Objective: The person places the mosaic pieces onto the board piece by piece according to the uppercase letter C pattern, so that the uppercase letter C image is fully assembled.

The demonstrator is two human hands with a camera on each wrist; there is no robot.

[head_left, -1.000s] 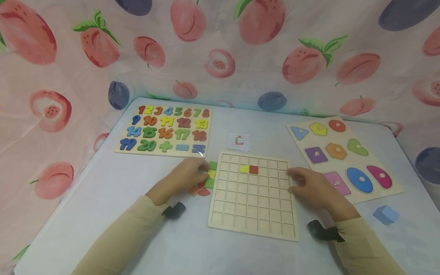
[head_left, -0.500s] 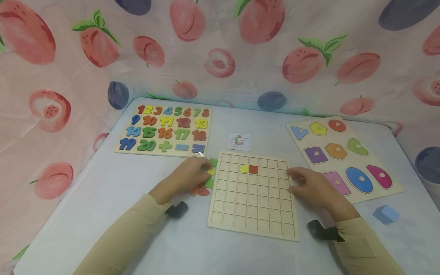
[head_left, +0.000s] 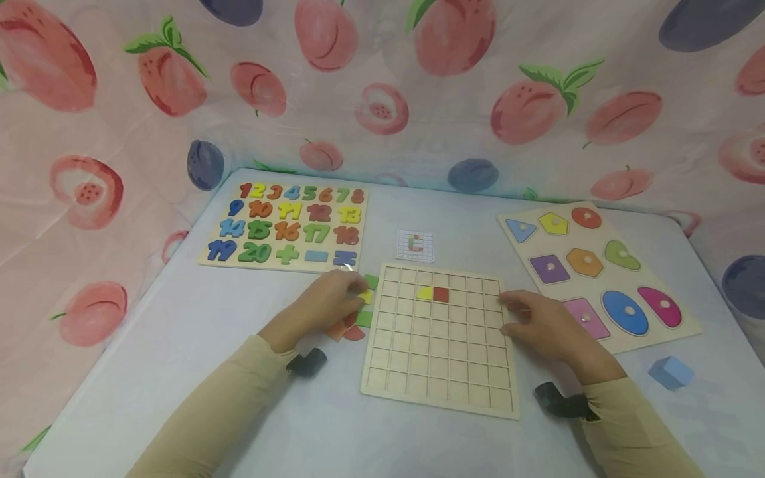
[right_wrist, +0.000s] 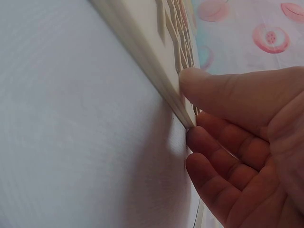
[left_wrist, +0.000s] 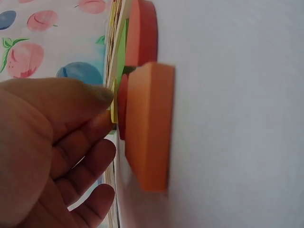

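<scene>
A thin yellow piece [head_left: 366, 298] is pinched by the left hand [head_left: 323, 302] just left of the square wooden grid board [head_left: 438, 348], which is laid flat, its right edge touched by the right hand [head_left: 546, 326].

Play area (gridded puzzle board [head_left: 438, 348]).

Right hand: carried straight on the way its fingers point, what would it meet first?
Most likely the grid board: the right hand is at its edge and seems to touch it, though exact contact is unclear.
</scene>
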